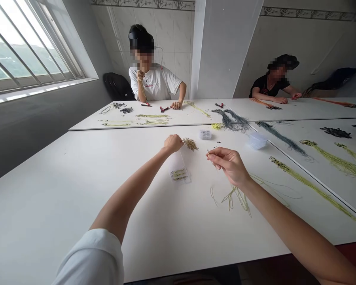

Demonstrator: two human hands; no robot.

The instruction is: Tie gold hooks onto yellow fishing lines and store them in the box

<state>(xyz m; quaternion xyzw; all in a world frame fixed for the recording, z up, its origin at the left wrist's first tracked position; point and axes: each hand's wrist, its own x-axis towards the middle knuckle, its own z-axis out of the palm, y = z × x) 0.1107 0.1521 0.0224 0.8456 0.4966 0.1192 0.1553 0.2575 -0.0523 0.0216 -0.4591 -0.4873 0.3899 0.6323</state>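
My left hand (172, 142) reaches out over the white table (62, 190) with its fingers closed, touching a small heap of brownish metal bits (190, 144). My right hand (229, 163) hovers to the right of it and pinches a tiny thin piece (208, 152) between thumb and forefinger. Loose yellow-green cords (235, 198) lie under my right wrist. A clear plastic bag (179, 169) with a few cords in it lies between my hands.
Two small clear boxes (205, 134) (256, 140) stand beyond my hands. Long yellow-green and grey cord bundles (311, 188) stretch across the right-hand tables. Two other people sit at the far tables with cords and pliers (163, 108). A window fills the left wall.
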